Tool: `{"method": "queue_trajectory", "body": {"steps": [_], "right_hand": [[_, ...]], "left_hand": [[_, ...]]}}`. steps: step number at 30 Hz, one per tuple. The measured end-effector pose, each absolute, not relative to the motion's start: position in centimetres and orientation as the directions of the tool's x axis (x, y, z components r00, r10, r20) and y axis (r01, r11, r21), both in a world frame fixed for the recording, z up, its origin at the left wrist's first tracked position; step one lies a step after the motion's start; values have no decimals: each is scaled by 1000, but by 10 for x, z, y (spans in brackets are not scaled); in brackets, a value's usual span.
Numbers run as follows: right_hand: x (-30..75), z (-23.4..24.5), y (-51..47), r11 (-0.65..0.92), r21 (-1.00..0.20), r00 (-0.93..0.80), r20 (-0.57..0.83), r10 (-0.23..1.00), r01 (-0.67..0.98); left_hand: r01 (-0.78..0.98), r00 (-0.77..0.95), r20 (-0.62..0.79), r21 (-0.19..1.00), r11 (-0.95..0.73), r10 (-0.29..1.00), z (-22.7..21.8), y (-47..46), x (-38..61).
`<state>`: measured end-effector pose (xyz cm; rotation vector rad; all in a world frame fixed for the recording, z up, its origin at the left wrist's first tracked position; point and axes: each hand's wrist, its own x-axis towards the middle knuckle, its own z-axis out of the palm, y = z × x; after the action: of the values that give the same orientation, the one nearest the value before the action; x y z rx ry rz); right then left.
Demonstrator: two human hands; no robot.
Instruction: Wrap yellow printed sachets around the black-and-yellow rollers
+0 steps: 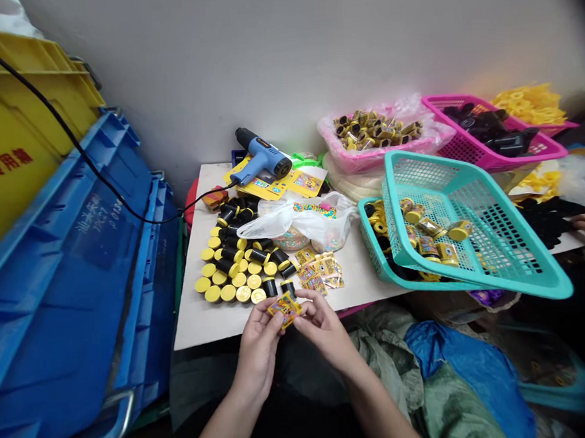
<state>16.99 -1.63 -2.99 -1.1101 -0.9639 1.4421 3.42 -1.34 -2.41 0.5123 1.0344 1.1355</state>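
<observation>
You hold a small yellow printed wrapper in both hands, just above the near edge of the bench and toward its left corner. The thumb of your left hand presses flat on the wrapper's left part, fingers curled behind it; the fingers of your right hand are bent, thumb and fingertips closed at its right edge. Just beyond your fingers, black containers with yellow lids crowd the bench's left side, some upright, some lying on their sides. To their right, more printed wrappers lie in a loose, overlapping pile, close to a white plastic bag with multicoloured beads. A blue heat gun rests on yellow printed cards near the bench's far edge. Toward the right, a tilted teal basket carrying filled containers sits over a second one, its near corner overhanging the bench's near edge.
</observation>
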Motion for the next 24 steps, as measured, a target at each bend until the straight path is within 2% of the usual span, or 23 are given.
{"method": "queue_trajectory", "body": {"steps": [4,6,9,12,16,19,21,24], "right_hand": [[167,-37,-15,-107,-956,114,-143,983,-273],[168,-37,-15,-108,-961,82,-132,988,-253],[164,-37,-15,-162,-939,-29,-160,987,-302],[157,-37,-17,-173,-947,-11,-177,984,-271],[160,-37,-21,-96,-995,-46,-96,994,20],[166,-38,-12,-44,-977,-69,-59,996,209],[166,-41,2,-25,-926,26,-16,1000,378],[160,-48,29,-59,-779,150,45,988,624]], "left_hand": [[-458,129,-418,779,428,899,-24,-17,32],[-447,147,-419,780,438,896,-24,-16,30],[-433,34,-398,821,372,917,-25,-15,30],[-372,27,-377,856,360,926,-26,-15,29],[-311,100,-386,863,398,917,-26,-14,20],[-210,71,-392,893,398,917,-27,-9,12],[-137,11,-389,912,386,921,-28,-6,9],[-81,-57,-366,929,361,929,-28,-2,5]]}}
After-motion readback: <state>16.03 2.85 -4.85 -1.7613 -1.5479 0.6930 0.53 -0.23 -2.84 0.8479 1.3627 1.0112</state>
